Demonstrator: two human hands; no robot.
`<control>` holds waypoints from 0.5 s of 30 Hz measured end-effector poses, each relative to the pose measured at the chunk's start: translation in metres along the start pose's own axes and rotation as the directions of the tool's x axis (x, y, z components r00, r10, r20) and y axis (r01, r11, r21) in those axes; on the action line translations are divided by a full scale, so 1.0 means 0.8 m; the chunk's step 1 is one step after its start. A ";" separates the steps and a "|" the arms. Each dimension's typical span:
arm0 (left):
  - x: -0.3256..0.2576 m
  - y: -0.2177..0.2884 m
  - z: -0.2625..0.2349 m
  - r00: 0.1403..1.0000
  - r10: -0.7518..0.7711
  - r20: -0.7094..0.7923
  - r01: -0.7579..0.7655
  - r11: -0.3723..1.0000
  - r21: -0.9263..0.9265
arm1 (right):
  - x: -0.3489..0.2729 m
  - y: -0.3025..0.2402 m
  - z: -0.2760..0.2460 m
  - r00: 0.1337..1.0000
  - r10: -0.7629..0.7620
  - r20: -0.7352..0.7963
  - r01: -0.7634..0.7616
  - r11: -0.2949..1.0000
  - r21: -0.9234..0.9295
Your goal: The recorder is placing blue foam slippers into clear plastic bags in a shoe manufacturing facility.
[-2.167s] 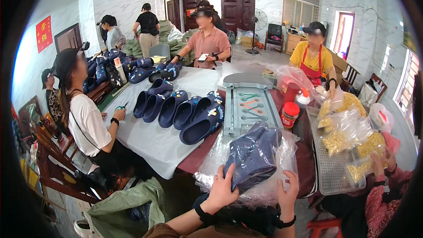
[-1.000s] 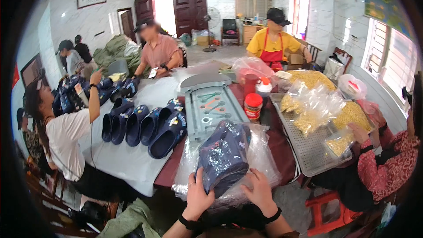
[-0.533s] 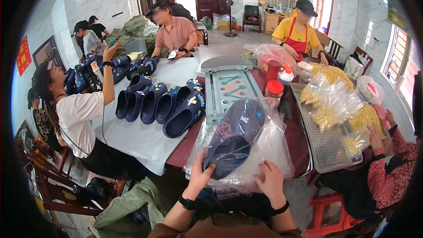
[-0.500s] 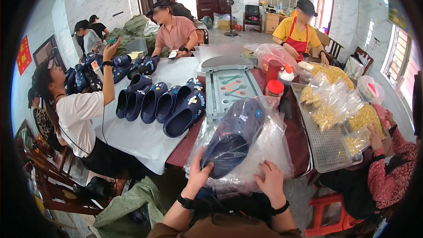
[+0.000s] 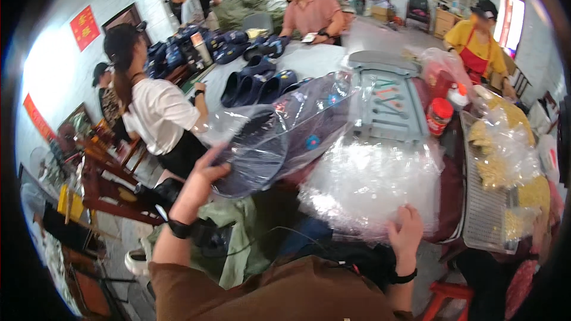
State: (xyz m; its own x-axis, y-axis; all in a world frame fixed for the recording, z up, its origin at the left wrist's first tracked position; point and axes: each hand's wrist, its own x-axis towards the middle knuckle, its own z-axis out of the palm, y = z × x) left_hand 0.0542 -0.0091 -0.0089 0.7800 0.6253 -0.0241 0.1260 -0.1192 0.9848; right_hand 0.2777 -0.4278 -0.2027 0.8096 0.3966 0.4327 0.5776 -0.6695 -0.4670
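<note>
My left hand (image 5: 205, 173) grips the heel end of a navy clog (image 5: 259, 145) through a clear plastic bag. Blue flower charms show on the clog's upper, and the loose bag film spreads around it. The clog hangs tilted over the table's left front edge; whether a second one lies under it I cannot tell. My right hand (image 5: 407, 229) rests, fingers apart, at the near edge of a stack of clear plastic bags (image 5: 372, 187) on the table.
Beyond the bags lies a grey plastic board (image 5: 386, 98), with a red-lidded jar (image 5: 439, 116) beside it. More navy clogs (image 5: 253, 83) stand on the white table cover. A metal tray (image 5: 491, 220) holds yellow pieces. People work around; a green sack (image 5: 238, 249) lies below left.
My left hand has carried the bagged clog leftward, off the bag stack. My right hand has stayed by the stack's near edge. The view has swung, and the person in white has lowered an arm.
</note>
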 end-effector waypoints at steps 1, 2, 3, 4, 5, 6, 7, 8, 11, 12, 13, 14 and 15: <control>-0.020 0.024 -0.027 0.998 0.017 -0.066 -0.008 0.990 0.141 | 0.004 -0.003 -0.002 1.000 -0.020 -0.016 0.020 1.000 -0.005; -0.045 0.046 -0.054 0.994 0.038 -0.106 -0.011 0.971 0.237 | 0.006 -0.004 -0.002 0.999 -0.040 -0.031 0.040 0.999 0.001; -0.070 0.072 -0.080 0.988 0.060 -0.141 -0.009 0.941 0.338 | 0.006 0.000 -0.001 0.999 -0.054 -0.008 0.054 0.998 0.034; -0.089 0.090 -0.108 0.990 0.101 -0.104 -0.044 0.893 0.448 | 0.004 0.005 0.004 0.997 -0.062 -0.049 0.062 0.998 -0.007; -0.108 0.110 -0.134 0.990 0.131 -0.060 -0.077 0.829 0.554 | 0.003 0.006 0.008 0.994 -0.070 -0.089 0.066 0.997 -0.044; -0.129 0.129 -0.154 0.990 0.119 -0.074 -0.040 0.747 0.663 | 0.004 0.001 0.005 0.999 -0.010 -0.050 0.009 1.000 -0.008; -0.150 0.145 -0.170 0.991 0.106 -0.085 -0.004 0.649 0.761 | 0.005 0.001 0.005 0.999 -0.018 -0.032 0.018 1.000 0.009; -0.168 0.151 -0.190 0.992 0.111 -0.057 -0.024 0.617 0.787 | 0.005 0.003 0.006 1.000 -0.008 -0.025 0.008 1.000 0.003; -0.208 0.139 -0.230 0.995 0.020 -0.097 0.081 0.401 0.913 | 0.001 0.003 0.010 0.999 -0.007 -0.035 0.006 0.999 -0.032; -0.213 0.127 -0.232 0.991 -0.065 -0.117 0.131 0.306 0.943 | 0.001 0.001 0.011 0.999 -0.012 -0.043 0.011 0.999 -0.041; -0.214 0.114 -0.233 0.980 -0.143 -0.141 0.169 0.205 0.964 | 0.002 0.000 0.012 0.998 -0.016 -0.056 0.013 0.999 -0.050; -0.216 0.089 -0.236 0.976 -0.160 -0.146 0.179 0.215 0.960 | 0.003 -0.001 0.013 0.998 -0.016 -0.059 0.013 0.999 -0.047; -0.216 0.063 -0.241 0.974 -0.186 -0.128 0.163 0.186 0.969 | 0.003 0.000 0.014 0.997 -0.027 -0.078 0.023 0.999 -0.045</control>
State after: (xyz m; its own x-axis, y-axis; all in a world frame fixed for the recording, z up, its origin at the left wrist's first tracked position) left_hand -0.1923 0.0256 0.0777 0.6578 0.7301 -0.1848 0.7445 -0.6675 0.0131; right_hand 0.2807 -0.4200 -0.2101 0.7834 0.3641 0.5037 0.5909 -0.6876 -0.4221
